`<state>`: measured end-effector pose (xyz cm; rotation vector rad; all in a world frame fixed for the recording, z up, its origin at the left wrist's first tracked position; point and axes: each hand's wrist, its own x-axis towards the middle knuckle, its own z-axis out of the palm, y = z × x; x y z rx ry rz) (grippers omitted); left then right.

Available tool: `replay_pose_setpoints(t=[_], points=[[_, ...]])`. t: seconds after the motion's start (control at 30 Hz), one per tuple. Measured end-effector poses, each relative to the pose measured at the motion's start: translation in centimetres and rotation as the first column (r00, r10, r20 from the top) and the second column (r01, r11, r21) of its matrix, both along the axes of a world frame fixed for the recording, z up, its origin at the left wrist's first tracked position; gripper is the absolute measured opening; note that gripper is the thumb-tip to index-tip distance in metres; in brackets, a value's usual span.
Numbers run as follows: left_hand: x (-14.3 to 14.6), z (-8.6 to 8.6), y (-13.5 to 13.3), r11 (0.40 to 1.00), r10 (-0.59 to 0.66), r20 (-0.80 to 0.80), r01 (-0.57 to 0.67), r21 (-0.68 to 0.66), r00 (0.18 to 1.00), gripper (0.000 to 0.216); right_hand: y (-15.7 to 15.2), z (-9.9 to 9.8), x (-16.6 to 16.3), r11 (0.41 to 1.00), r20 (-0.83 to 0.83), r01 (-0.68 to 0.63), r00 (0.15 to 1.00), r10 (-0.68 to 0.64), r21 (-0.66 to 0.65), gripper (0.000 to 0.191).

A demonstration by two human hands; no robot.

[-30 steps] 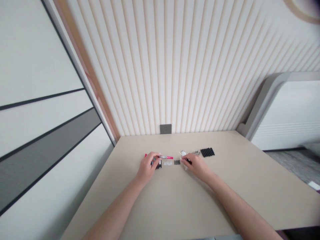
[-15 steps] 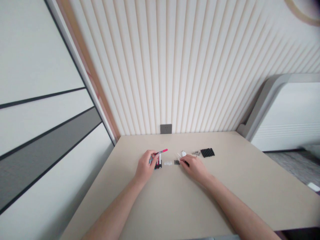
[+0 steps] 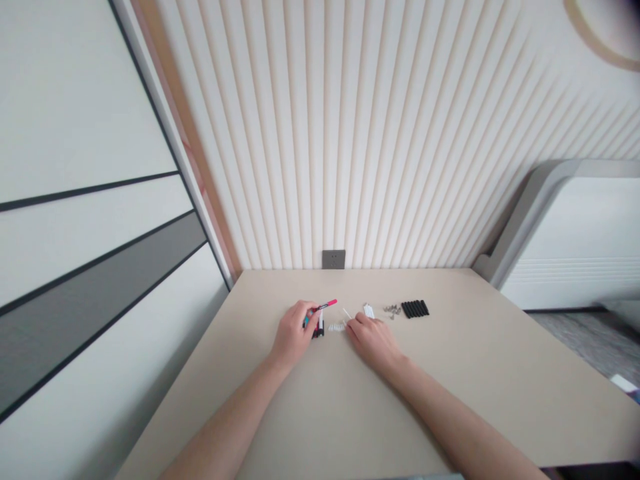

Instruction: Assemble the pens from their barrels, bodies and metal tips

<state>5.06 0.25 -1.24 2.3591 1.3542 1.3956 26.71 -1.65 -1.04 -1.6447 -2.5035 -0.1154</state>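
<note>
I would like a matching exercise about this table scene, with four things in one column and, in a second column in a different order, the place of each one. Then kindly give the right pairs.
Things:
1. pink marker pen
2. black sticks
3. wall socket
4. small grey pieces

Places:
A. on the wall, above the far edge of the table
B. in a tight row at the right end of the parts on the beige table
C. in the left hand
D. just left of the black sticks

Right pairs: 1-C, 2-B, 3-A, 4-D
</note>
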Motion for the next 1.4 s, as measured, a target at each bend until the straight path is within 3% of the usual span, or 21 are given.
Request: replay_pose_setpoints(t=[0.5, 0.63, 0.77, 0.87, 1.0, 1.13, 1.4], points=[[-0.4, 0.3, 0.1, 0.998, 0.062, -0.006, -0.062, 0.025, 0.998, 0.012, 0.0, -0.6, 0.0, 0.999, 0.046, -0.03, 0.998, 0.03, 0.013, 0.03], [-1.1, 1.6, 0.2, 0.992, 0.091, -0.137, -0.077, 0.099, 0.986, 0.011, 0.0, -0.5, 0.2, 0.999, 0.034, -0.03, 0.999, 0.029, 0.026, 0.029], [-2.7, 3.3, 0.0, 0.978, 0.15, -0.435, -0.067, 0.199, 0.888, 0.012, -0.3, -0.2, 0.9, 0.998, -0.001, -0.035, 0.999, 0.035, 0.05, 0.03], [-4.4, 3.5, -0.6, 0.98, 0.138, -0.586, -0.024, 0.198, 0.798, 0.016, -0.5, 0.4, 1.7, 0.997, -0.05, -0.02, 0.998, 0.024, 0.073, 0.03], [-6.8, 2.6, -1.5, 0.979, 0.168, -0.604, -0.06, 0.194, 0.779, 0.019, -0.5, 1.1, 2.8, 0.996, -0.109, 0.025, 0.994, -0.015, 0.088, 0.031], [-8.2, 2.0, -1.4, 0.968, 0.239, -0.676, -0.118, 0.221, 0.697, 0.023, -0.2, 1.3, 3.4, 0.993, -0.141, 0.063, 0.989, -0.049, 0.098, 0.032], [-7.8, 2.2, -1.7, 0.986, 0.111, -0.799, -0.165, 0.015, 0.591, 0.014, -0.2, 1.1, 3.4, 0.995, -0.133, 0.06, 0.99, -0.05, 0.077, 0.032]])
